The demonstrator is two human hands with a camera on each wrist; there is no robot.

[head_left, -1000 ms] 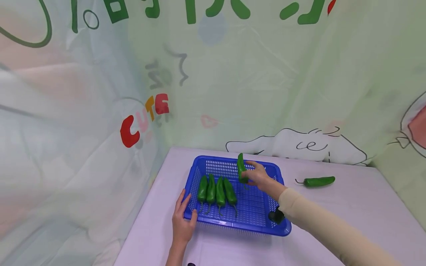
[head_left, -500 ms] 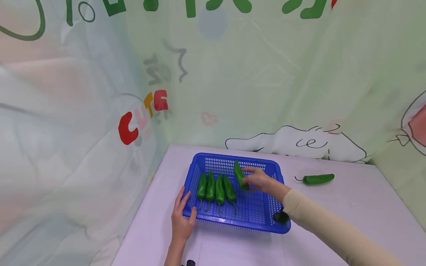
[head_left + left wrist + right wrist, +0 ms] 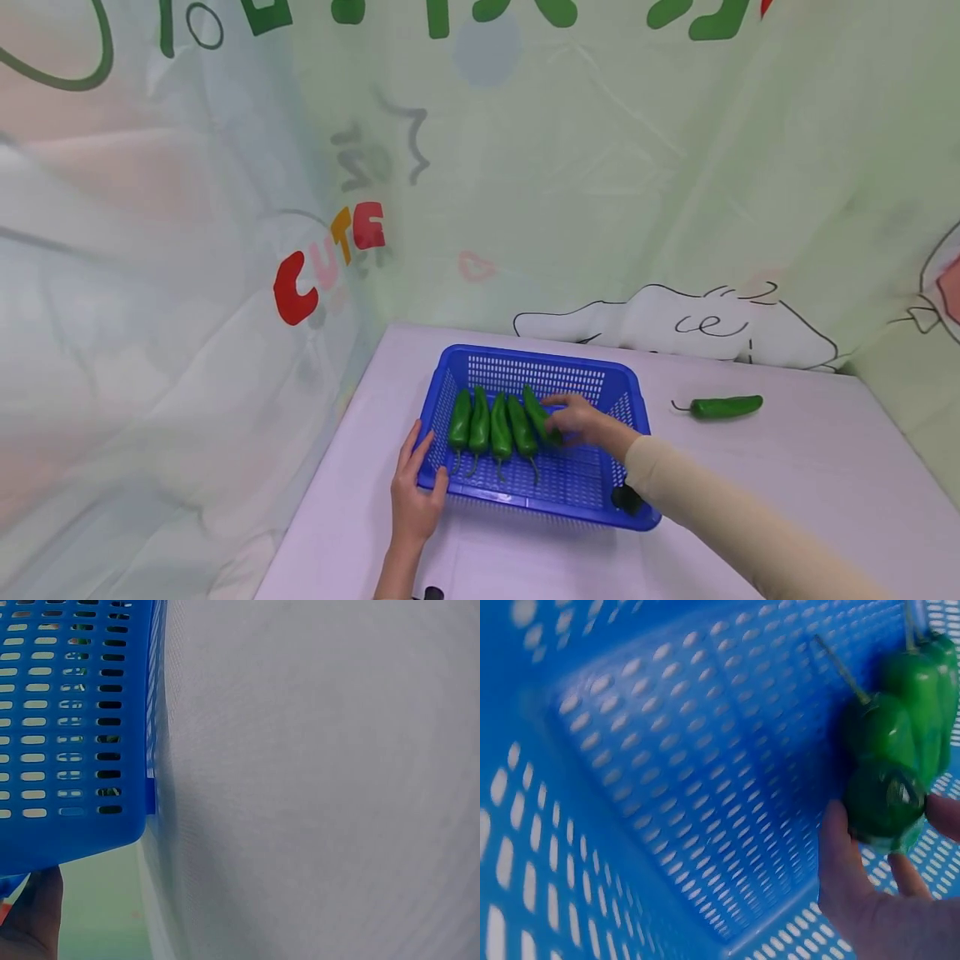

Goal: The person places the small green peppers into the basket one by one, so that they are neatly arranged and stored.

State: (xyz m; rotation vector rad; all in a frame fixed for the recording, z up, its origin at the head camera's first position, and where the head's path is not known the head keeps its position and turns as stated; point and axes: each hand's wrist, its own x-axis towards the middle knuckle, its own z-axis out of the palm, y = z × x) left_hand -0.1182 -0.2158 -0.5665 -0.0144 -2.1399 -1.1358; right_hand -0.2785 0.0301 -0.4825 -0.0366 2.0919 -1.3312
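Note:
In the head view, a blue plastic basket [image 3: 517, 498] with slotted walls stands on the table. Several long green chili peppers [image 3: 480, 425] lie side by side in its left half, stems toward the front. My right hand [image 3: 577, 418] reaches inside and pinches another green chili pepper [image 3: 534, 408] at the right end of that row. The right wrist view shows thumb and fingers around this pepper [image 3: 885, 802], close against its neighbours. My left hand [image 3: 415, 500] rests at the basket's front left corner, fingers straight along the rim. The left wrist view shows its thumb [image 3: 41, 907] at the rim.
One more green chili pepper [image 3: 725, 407] lies on the table [image 3: 750, 467] right of the basket. A dark wrist device [image 3: 626, 500] shows below my right wrist. Printed cloth [image 3: 600, 167] hangs behind and to the left of the table.
My right hand has lowered its pepper from above the basket's back part down beside the row. The left hand stays at the corner, and the view has shifted slightly.

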